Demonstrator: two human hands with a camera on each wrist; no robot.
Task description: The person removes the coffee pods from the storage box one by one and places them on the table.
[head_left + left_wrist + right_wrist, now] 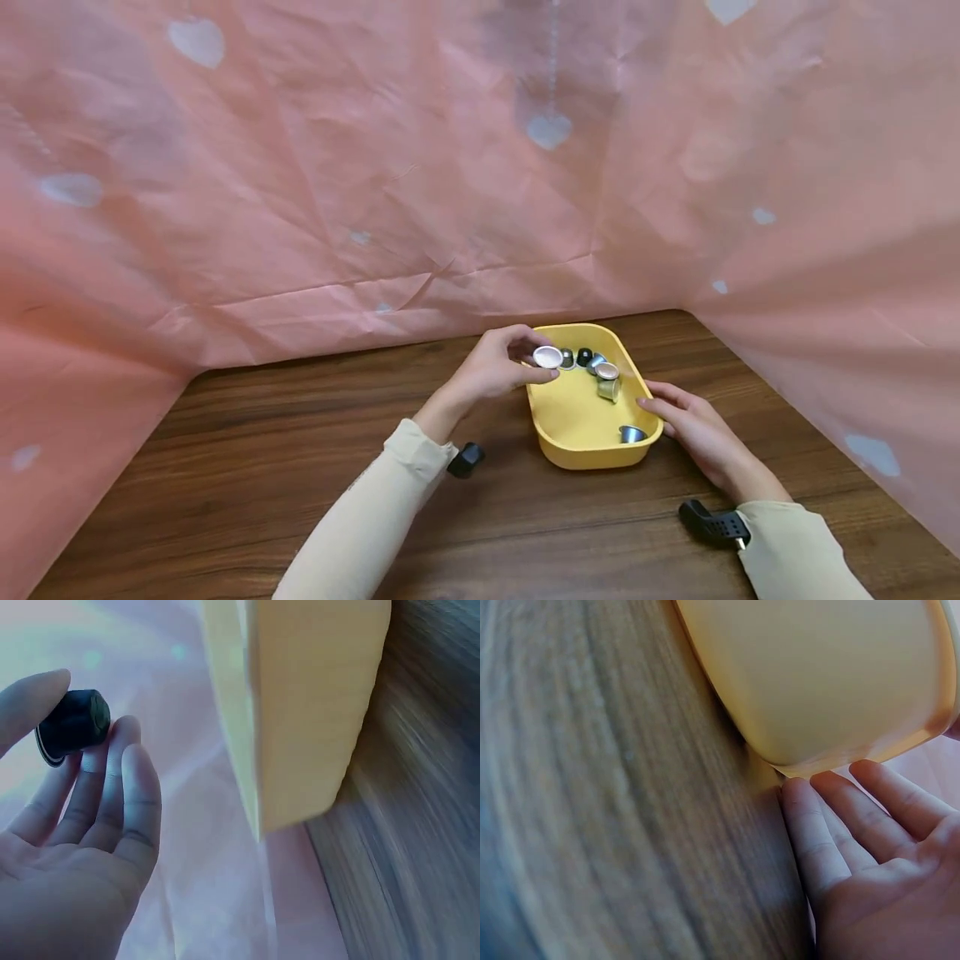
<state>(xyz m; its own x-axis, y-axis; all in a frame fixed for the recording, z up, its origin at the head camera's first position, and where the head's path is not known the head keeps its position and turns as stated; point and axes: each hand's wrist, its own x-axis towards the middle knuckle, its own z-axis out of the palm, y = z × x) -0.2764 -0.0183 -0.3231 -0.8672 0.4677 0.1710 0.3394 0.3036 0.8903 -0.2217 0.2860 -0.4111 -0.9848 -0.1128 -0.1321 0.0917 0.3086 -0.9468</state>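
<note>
My left hand (498,362) pinches a coffee capsule (547,357) between thumb and fingers, over the left rim of a yellow tray (588,459). Its pale foil lid faces the head camera, while the left wrist view shows a dark body (79,724). On the tray's right side, my right hand (701,433) grips the wall, thumb over the rim and fingertips (799,796) against the outside. Several capsules lie inside: a dark one (584,357), a pale green one (608,390) and others near the far end, plus a blue one (632,434) at the near right corner.
The tray stands on a dark wooden table (247,467) toward its back right. Pink sheeting (420,167) with pale hearts hangs along the back and both sides, close behind the tray.
</note>
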